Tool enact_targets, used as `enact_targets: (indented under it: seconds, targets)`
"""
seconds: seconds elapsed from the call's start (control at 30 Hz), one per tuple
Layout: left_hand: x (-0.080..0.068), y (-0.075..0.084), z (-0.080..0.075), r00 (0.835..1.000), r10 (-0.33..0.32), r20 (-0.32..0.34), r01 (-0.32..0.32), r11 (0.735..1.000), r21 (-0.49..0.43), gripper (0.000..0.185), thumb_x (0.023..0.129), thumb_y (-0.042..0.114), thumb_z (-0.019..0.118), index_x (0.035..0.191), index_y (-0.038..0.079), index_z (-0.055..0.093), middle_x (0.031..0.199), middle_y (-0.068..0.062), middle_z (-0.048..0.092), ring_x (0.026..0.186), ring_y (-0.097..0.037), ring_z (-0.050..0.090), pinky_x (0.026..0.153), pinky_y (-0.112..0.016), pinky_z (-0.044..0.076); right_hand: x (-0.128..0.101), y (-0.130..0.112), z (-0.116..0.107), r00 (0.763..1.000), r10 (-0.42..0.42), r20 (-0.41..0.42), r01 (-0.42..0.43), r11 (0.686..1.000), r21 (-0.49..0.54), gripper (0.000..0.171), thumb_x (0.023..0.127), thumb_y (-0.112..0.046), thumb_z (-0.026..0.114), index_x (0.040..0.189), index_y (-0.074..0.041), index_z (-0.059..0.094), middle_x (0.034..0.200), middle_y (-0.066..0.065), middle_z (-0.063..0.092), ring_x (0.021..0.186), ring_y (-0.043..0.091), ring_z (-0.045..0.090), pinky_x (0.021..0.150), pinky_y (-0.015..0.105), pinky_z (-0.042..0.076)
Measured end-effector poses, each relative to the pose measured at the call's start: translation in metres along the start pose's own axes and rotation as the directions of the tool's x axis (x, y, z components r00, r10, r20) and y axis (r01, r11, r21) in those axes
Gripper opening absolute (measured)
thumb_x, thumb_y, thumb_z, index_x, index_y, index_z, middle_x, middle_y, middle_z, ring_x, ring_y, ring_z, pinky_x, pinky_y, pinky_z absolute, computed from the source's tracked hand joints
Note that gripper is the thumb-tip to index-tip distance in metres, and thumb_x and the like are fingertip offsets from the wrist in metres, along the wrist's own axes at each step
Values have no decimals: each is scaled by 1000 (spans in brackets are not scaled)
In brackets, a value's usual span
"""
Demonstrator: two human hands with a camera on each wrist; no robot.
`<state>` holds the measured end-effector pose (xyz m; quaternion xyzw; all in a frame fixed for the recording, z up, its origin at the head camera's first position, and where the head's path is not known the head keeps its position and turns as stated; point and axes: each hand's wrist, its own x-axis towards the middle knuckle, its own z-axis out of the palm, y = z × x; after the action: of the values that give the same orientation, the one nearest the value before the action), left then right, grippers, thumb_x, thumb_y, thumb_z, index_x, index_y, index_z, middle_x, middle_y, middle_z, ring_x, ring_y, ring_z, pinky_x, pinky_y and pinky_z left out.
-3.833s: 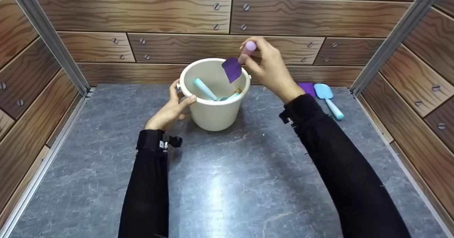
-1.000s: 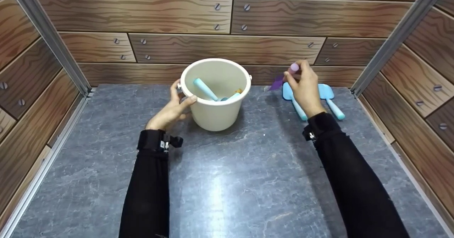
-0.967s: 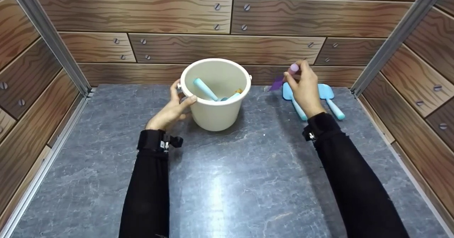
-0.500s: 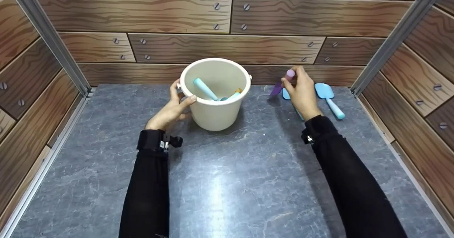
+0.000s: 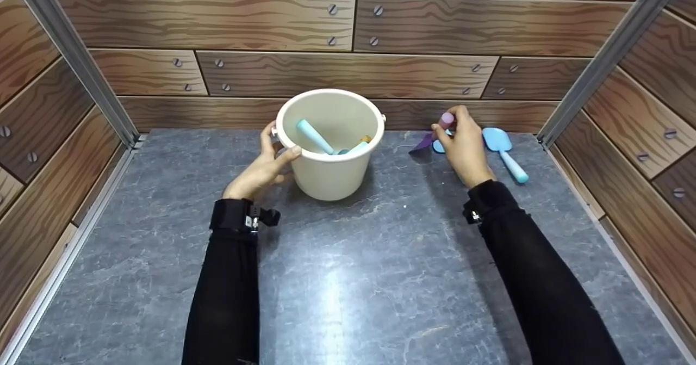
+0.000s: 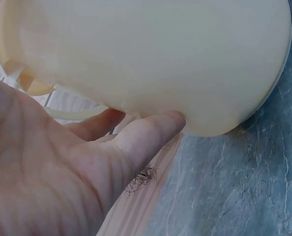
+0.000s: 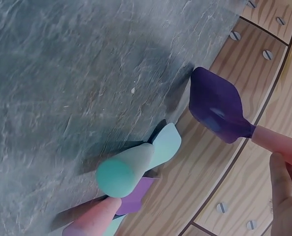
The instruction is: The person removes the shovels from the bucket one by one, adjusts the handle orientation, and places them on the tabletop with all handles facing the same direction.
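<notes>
From the head view, the left hand [image 5: 261, 166] grips the cream bucket [image 5: 330, 174] on the grey table [image 5: 353, 278], while the right hand [image 5: 463, 144] pinches a purple spatula [image 5: 429, 138] by its pink handle, blade low beside the bucket. The left wrist view shows the thumb pressed against the bucket wall. The right wrist view shows the purple blade above a teal spatula [image 7: 136, 167]

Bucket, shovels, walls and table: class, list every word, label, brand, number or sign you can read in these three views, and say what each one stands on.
None: no view shows any readable text.
The cream bucket held by the left hand is plain.
The purple shovel in the right hand and the blue shovel carry no marks.
The wood-pattern walls show only grain and screw heads.
</notes>
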<state>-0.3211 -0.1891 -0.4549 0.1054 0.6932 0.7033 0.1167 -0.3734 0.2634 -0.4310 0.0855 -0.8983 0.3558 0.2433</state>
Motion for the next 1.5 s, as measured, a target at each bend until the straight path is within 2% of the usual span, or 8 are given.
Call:
enact_targets:
  seconds: [0.17, 0.4, 0.63, 0.7, 0.87, 0.9, 1.23, 1.5]
  targets:
    - [0, 0, 0, 1000, 7, 3, -7, 1000, 10, 111, 109, 43, 71, 184, 32, -9, 196, -25, 4, 181, -51, 23, 139, -84, 31, -3, 0, -1, 1000, -15, 15, 15, 1000, -3, 28, 116, -14, 75, 134, 5, 63, 123, 27, 79, 124, 45, 81, 109, 57, 63]
    - [-1, 0, 0, 1000, 9, 6, -9, 1000, 0, 113, 109, 45, 74, 184, 32, -9, 196, -25, 5, 180, -51, 24, 140, -83, 31, -11, -4, 0, 997, -77, 25, 79, 993, -88, 25, 113, -11, 79, 131, 4, 70, 104, 21, 85, 99, 40, 82, 87, 46, 55]
    - [0, 1, 0, 1000, 7, 3, -7, 1000, 2, 114, 108, 44, 74, 184, 32, -9, 196, -24, 4, 181, -49, 22, 140, -83, 31, -14, 4, 4, 986, -112, 120, 125, 987, -102, 26, 114, -21, 79, 129, 0, 75, 112, 21, 86, 106, 42, 82, 94, 59, 63]
    - [1, 0, 0, 1000, 6, 1, -6, 1000, 5, 115, 107, 46, 75, 184, 33, -9, 196, -23, 4, 181, -49, 22, 140, -83, 31, -10, 25, 13, 981, -147, 128, 158, 984, -79, 26, 115, -30, 78, 125, -6, 78, 111, 15, 88, 106, 36, 84, 94, 54, 67]
    - [1, -1, -1, 1000, 6, 5, -6, 1000, 1, 119, 106, 52, 79, 184, 34, -9, 196, -23, 4, 181, -49, 23, 140, -82, 32, -16, 24, 15, 977, -156, 145, 173, 978, -114, 23, 115, -26, 78, 122, -4, 81, 111, 17, 89, 109, 40, 86, 94, 57, 69]
    - [1, -2, -1, 1000, 6, 6, -6, 1000, -3, 120, 105, 52, 80, 184, 34, -9, 196, -22, 4, 182, -49, 23, 140, -82, 32, -22, 6, 9, 978, -136, 155, 160, 974, -157, 21, 113, -18, 80, 122, 1, 81, 113, 23, 88, 111, 47, 85, 97, 65, 68]
    - [0, -1, -1, 1000, -5, 1, 5, 1000, 6, 117, 106, 51, 76, 183, 34, -11, 197, -18, 0, 182, -49, 22, 139, -84, 33, -33, -6, 11, 963, 16, 270, 64, 956, -286, 24, 113, -2, 73, 134, 6, 83, 130, 25, 86, 122, 49, 84, 101, 64, 68]
    - [-1, 0, 0, 1000, 1, -3, -1, 1000, -2, 115, 107, 47, 76, 184, 34, -8, 197, -19, 3, 181, -50, 25, 138, -84, 34, -35, -2, 21, 948, 27, 316, 81, 943, -323, 30, 121, -10, 59, 113, 8, 81, 92, 29, 79, 81, 46, 73, 75, 67, 62]
